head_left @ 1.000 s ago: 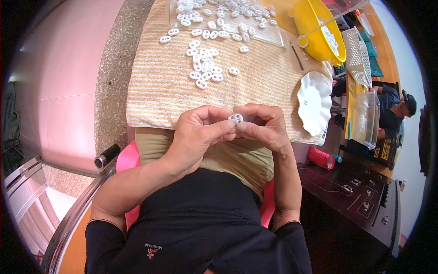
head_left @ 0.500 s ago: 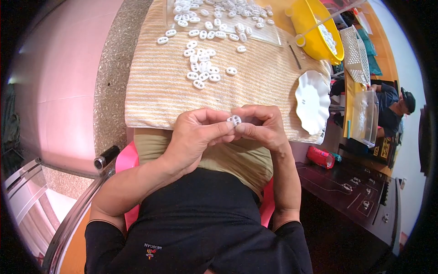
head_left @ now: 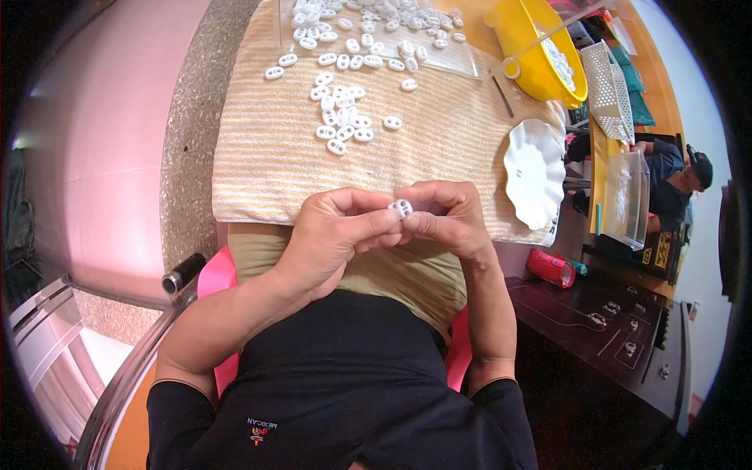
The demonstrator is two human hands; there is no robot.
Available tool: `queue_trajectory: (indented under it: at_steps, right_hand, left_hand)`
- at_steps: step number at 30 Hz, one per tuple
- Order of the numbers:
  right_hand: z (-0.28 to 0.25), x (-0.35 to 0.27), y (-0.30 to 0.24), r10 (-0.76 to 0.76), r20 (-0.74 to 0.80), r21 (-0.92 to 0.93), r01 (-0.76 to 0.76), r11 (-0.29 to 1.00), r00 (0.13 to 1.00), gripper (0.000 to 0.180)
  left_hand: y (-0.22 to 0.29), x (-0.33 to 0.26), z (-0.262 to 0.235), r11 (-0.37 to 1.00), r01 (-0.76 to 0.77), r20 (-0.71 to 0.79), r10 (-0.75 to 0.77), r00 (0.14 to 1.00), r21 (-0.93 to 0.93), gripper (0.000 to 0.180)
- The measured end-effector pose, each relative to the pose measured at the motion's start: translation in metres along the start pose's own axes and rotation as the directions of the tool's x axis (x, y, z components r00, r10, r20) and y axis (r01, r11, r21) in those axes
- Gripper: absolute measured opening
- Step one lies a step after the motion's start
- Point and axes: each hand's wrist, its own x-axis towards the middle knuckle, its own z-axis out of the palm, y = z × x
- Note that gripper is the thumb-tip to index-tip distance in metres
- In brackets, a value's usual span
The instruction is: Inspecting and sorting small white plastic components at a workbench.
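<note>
Just off the table's near edge, above my lap, both hands meet at a small white plastic oval piece with holes (head_left: 403, 207). My left hand (head_left: 338, 227) is closed, its thumb and index finger pinching the piece from the left. On the other side, my right hand (head_left: 448, 217) grips it the same way. Whether it is one piece or two pressed together I cannot tell, since fingertips cover part of it. Beyond the hands, a cluster of similar white two-holed pieces (head_left: 342, 116) lies on the striped towel (head_left: 266, 157). A lone piece (head_left: 392, 123) rests just right of them.
More white pieces fill a clear tray (head_left: 458, 64) at the far side. A thin dark stick (head_left: 501, 95) lies near a yellow basin (head_left: 521, 47). At right sits a white wavy-edged plate (head_left: 534, 184) with small dark bits. Another person (head_left: 674, 184) sits farther right by a clear bin (head_left: 624, 205).
The towel and the things on it sit slightly farther left in view. Both hands keep their pinch, and the held piece has turned slightly between the fingertips.
</note>
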Motion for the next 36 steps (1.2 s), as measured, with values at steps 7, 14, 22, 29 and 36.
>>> queue_trajectory:
  at_steps: [7,14,22,29,36]
  right_hand:
    - [0.007,-0.001,-0.001,-0.031,-0.046,0.093,0.035,0.995,0.998,0.029]
    - [0.006,0.001,0.001,-0.175,0.044,0.081,0.171,0.982,0.984,0.026]
    - [0.009,-0.001,-0.005,-0.259,0.060,-0.034,0.262,0.965,0.964,0.026]
    - [0.015,-0.004,-0.009,-0.252,-0.042,-0.077,0.249,0.966,0.967,0.028]
    - [0.014,-0.005,-0.006,-0.314,0.008,-0.197,0.309,0.930,0.949,0.027]
  left_hand:
    - [0.003,0.000,-0.001,0.998,0.023,0.017,-0.023,1.000,-0.057,0.016]
    - [0.004,0.002,-0.004,0.995,0.039,0.105,-0.029,0.994,-0.091,0.016]
    - [0.004,0.002,-0.002,0.996,0.028,0.139,-0.017,0.990,-0.079,0.014]
    - [0.005,0.002,-0.002,0.995,0.053,0.218,-0.033,0.975,-0.089,0.010]
    - [0.003,-0.001,-0.001,0.993,0.051,0.228,-0.025,0.973,-0.109,0.011]
